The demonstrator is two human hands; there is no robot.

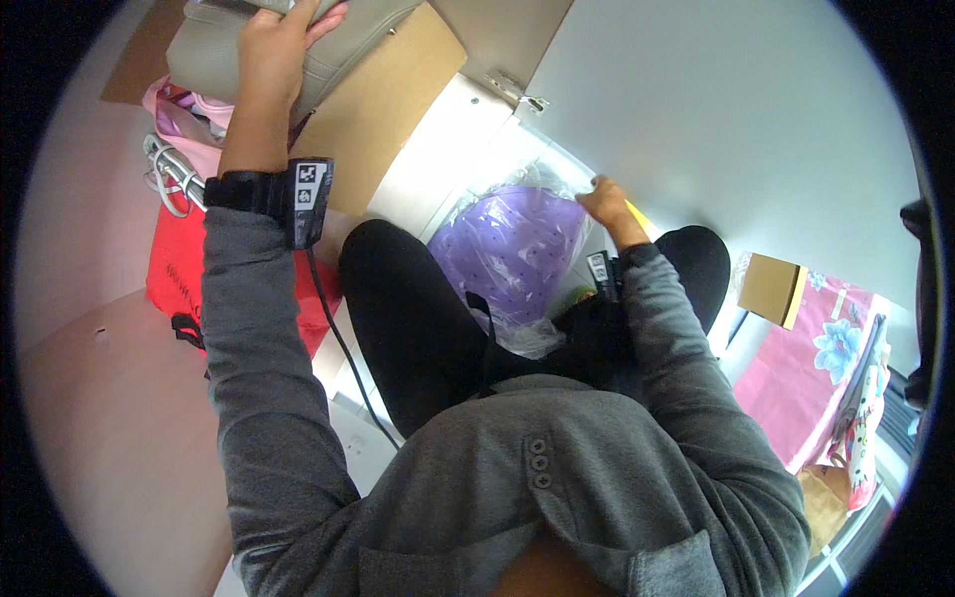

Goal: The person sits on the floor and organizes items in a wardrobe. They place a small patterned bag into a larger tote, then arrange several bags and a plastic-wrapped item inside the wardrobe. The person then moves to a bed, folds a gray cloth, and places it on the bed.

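At the top left, my left hand (pixel 274 46) grips the upper part of a grey leather-like item (pixel 205 56) with stitched seams; its fingertips run close to the picture's edge. Below that item, a brown cardboard panel (pixel 380 112) leans at a slant. Between my knees lies a purple item (pixel 507 239) with small dark dots, inside a clear plastic bag (pixel 533 343). My right hand (pixel 606 205) has its fingers curled at the bag's right edge and seems to pinch the plastic. Something yellow (pixel 639 218) shows just behind that hand.
An open cabinet door (pixel 709 127) with a metal hinge (pixel 518 91) rises at the right. On the left are a red bag (pixel 175 261), a pink bag (pixel 198 149) and a bundled white cable (pixel 168 168). A small cardboard box (pixel 770 289) sits by pink floral fabric (pixel 791 380).
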